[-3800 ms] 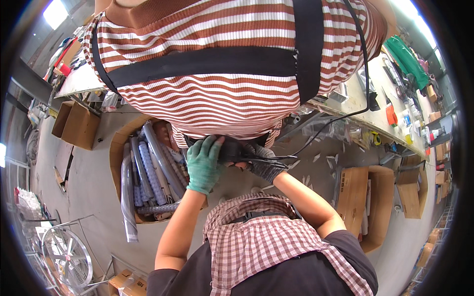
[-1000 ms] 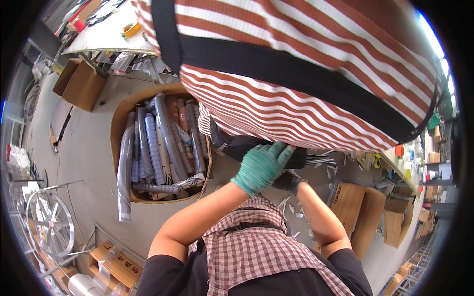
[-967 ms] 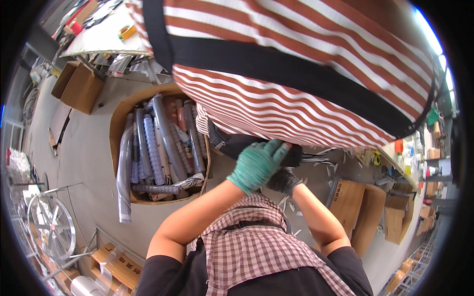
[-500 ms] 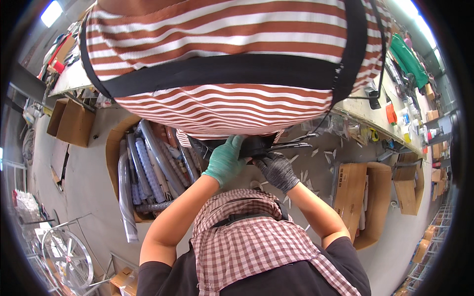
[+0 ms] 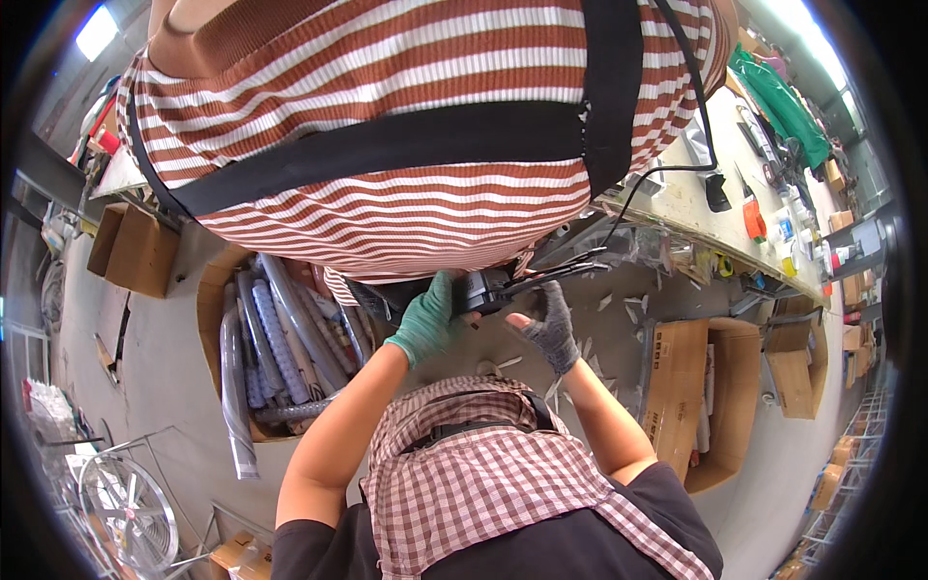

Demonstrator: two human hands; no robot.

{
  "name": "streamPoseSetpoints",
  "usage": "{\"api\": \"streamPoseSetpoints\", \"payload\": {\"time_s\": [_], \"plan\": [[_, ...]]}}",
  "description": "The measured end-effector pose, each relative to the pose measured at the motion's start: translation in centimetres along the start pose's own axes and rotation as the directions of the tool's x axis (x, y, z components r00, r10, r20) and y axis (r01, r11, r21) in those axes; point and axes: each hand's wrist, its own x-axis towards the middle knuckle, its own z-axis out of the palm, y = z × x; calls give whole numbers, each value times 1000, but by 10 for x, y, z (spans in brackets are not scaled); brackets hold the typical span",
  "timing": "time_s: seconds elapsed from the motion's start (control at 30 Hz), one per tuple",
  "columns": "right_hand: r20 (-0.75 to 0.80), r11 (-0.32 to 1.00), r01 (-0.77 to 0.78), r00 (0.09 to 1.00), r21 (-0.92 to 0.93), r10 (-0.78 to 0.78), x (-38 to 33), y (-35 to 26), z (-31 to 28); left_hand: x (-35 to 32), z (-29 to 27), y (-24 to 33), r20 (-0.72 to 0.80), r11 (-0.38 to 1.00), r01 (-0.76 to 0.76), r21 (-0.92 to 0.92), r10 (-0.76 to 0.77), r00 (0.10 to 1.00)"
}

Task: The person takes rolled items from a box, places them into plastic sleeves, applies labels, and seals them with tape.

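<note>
A person in a brown-and-white striped top [image 5: 416, 217] stands close in front of me, with a wide black strap [image 5: 387, 150] across the torso. Below the hem of that top sits a small black box-like device [image 5: 482, 293] with several dark cables [image 5: 561, 272] running off to the right. My left hand [image 5: 425, 324], in a green glove, is closed around the device's left side; part of its grip is hidden. My right hand [image 5: 553, 333], in a grey glove with a bare thumb tip, is apart from the device, thumb and fingers spread just below the cables.
On the left, a cardboard box [image 5: 215, 314] holds several plastic-wrapped rolls. Another open carton [image 5: 730, 387] stands on the right, near a cluttered workbench [image 5: 677, 208]. White scraps [image 5: 633, 309] litter the floor. A fan [image 5: 130, 507] is at the lower left.
My right hand has come away from the black device and opened, moving slightly right. The device now shows more plainly in my left hand. The striped torso has shifted left in view.
</note>
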Motion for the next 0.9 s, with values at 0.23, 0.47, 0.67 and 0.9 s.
{"api": "streamPoseSetpoints", "payload": {"time_s": [0.23, 0.47, 0.67, 0.9], "plan": [[377, 977, 155, 922, -149, -89, 37, 10, 0, -25, 9, -8, -184, 994, -104, 22, 107, 977], [606, 864, 403, 781, -301, -153, 54, -3, 2, -36, 9, -4, -275, 993, -119, -6, 113, 955], [646, 852, 406, 755, -331, -109, 84, -29, -27, -57, 17, 3, -257, 746, 85, 661, 117, 959], [623, 881, 268, 781, -389, 37, 83, -25, -27, -39, 13, 11, -147, 721, 89, 687, 18, 989]]}}
